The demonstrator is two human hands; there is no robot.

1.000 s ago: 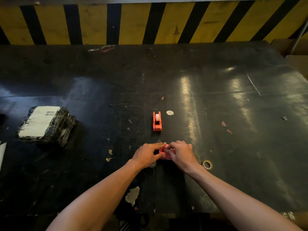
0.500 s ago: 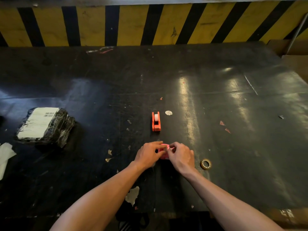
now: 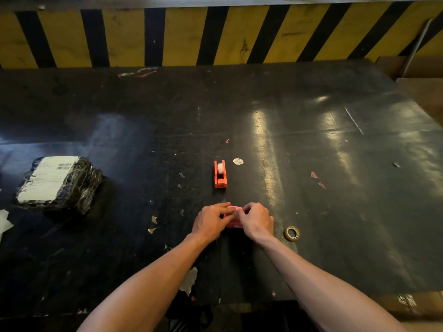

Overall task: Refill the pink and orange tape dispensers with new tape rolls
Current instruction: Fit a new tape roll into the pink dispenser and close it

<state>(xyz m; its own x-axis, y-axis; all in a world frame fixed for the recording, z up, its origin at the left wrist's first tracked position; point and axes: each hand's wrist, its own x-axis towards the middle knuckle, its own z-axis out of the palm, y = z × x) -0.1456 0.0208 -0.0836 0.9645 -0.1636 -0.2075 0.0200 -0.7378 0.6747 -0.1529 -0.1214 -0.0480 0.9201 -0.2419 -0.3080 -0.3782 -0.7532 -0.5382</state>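
Both hands were closed on the pink dispenser [image 3: 232,215] at the near centre of the counter [image 3: 335,188]. The left hand [image 3: 211,220] gripped its left side; the right hand [image 3: 256,220] pinched at its top, fingertips meeting over the body. Whether a roll was already seated could not be told, the fingers covering it.

Judged step: fitting or threading tape in the pink unit. To do it well, the left hand should hold the body flat and steady on the counter while the right draws the tape end straight toward the cutter, without twisting or letting it stick to the fingers.

The orange dispenser [image 3: 220,174] stood upright at 12 o'clock from the hands, apart from them, a white roll visible in it. A tape ring [image 3: 291,233] lay flat at 3 o'clock, near the right wrist. A wrapped black parcel [image 3: 58,183] with a white label lay well apart at 9 o'clock. Paper scraps littered the surface. Nothing obstructed the work.
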